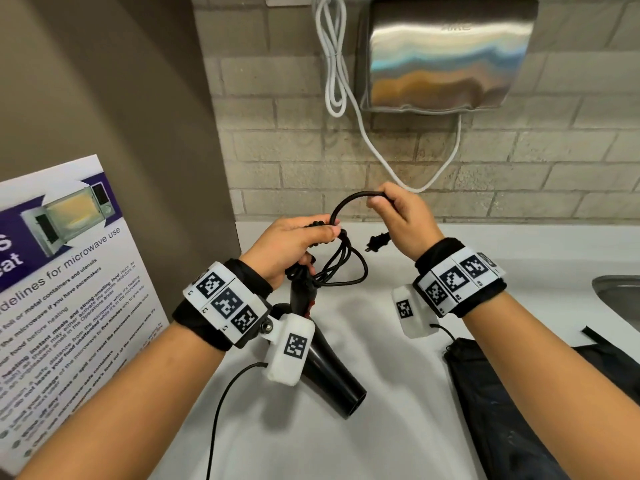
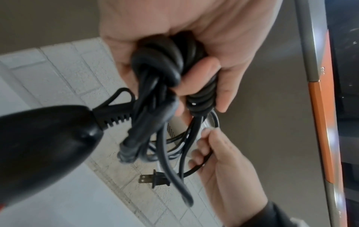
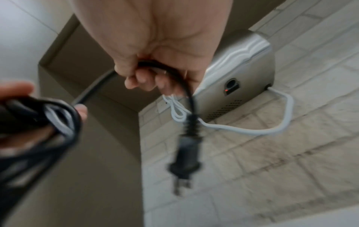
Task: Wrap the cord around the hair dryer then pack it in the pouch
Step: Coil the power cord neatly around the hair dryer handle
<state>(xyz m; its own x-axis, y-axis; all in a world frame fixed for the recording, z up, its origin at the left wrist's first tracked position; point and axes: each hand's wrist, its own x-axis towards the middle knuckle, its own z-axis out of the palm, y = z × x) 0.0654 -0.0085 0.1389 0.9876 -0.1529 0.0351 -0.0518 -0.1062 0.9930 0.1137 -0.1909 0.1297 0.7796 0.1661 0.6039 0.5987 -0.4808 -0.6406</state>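
Note:
A black hair dryer [image 1: 329, 372] hangs below my left hand [image 1: 294, 244], its nozzle pointing down toward the white counter. My left hand grips a bundle of black cord [image 2: 165, 64] coiled at the end of the dryer handle [image 2: 48, 138]. My right hand [image 1: 398, 216] pinches the free end of the cord [image 3: 174, 76] a little to the right, and an arc of cord spans between the two hands. The plug [image 1: 377, 241] dangles beneath my right hand [image 3: 147, 73], also seen as the plug [image 3: 184, 162]. The black pouch [image 1: 512, 403] lies flat on the counter at lower right.
A steel hand dryer [image 1: 446, 53] with a white cable [image 1: 332, 64] is fixed to the brick wall ahead. A microwave guideline poster [image 1: 65, 306] leans at the left. A sink rim [image 1: 620, 299] shows at the right edge. The white counter [image 1: 381, 427] spreads below.

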